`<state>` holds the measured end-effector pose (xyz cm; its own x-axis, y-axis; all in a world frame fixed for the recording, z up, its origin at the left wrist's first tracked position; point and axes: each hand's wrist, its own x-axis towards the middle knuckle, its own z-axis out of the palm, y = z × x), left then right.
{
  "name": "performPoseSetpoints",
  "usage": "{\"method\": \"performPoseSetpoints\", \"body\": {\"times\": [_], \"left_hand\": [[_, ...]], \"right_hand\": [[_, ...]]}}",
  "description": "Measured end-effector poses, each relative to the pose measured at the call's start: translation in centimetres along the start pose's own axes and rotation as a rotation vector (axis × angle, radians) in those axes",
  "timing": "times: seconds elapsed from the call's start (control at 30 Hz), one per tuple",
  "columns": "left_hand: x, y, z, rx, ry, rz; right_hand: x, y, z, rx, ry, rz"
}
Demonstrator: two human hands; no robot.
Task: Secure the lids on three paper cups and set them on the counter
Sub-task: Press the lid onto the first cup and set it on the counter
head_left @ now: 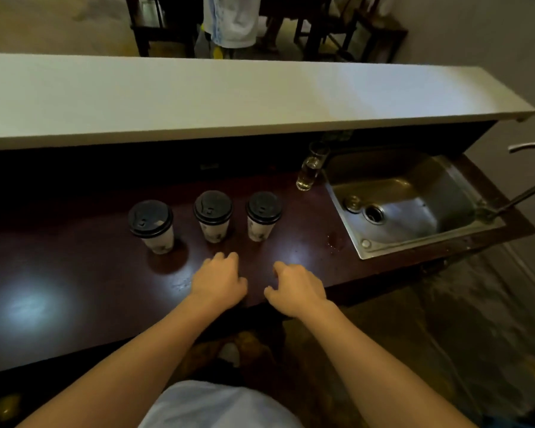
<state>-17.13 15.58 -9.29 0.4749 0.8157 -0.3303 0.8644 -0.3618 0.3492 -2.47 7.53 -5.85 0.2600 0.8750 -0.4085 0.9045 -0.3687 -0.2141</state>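
Observation:
Three white paper cups stand in a row on the dark wooden counter (pixel 74 273), each capped with a black lid: the left cup (pixel 152 225), the middle cup (pixel 213 216) and the right cup (pixel 263 215). My left hand (pixel 218 281) hovers over the counter just in front of the middle cup, fingers loosely curled, holding nothing. My right hand (pixel 297 285) is beside it near the counter's front edge, in front of the right cup, fingers curled downward and empty. Neither hand touches a cup.
A steel sink (pixel 414 196) is set into the counter at the right, with a tap (pixel 525 186) on its far side. A drinking glass (pixel 309 173) stands by the sink's left corner. A raised white ledge (pixel 229 97) runs along the back. Chairs and a person stand beyond.

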Motion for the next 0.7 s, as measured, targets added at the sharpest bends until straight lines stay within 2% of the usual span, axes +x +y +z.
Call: {"method": "performPoseSetpoints", "body": {"times": [0.13,0.33,0.57,0.7], "left_hand": [[4.0,0.8,0.6,-0.091,0.003,0.007],[7.1,0.5,1.3,-0.149,-0.077,-0.013],[9.5,0.3,0.4,-0.213,-0.051,-0.046],[10.4,0.4,1.0,-0.339,-0.021,-0.075]], "right_hand": [[4.1,0.9,-1.4,-0.031,0.002,0.016],[7.5,1.9,-2.2,0.003,-0.039,0.097],[11.0,2.3,-5.7,0.075,0.003,0.181],[12.9,2.5,-7.9,0.118,0.012,0.179]]}}
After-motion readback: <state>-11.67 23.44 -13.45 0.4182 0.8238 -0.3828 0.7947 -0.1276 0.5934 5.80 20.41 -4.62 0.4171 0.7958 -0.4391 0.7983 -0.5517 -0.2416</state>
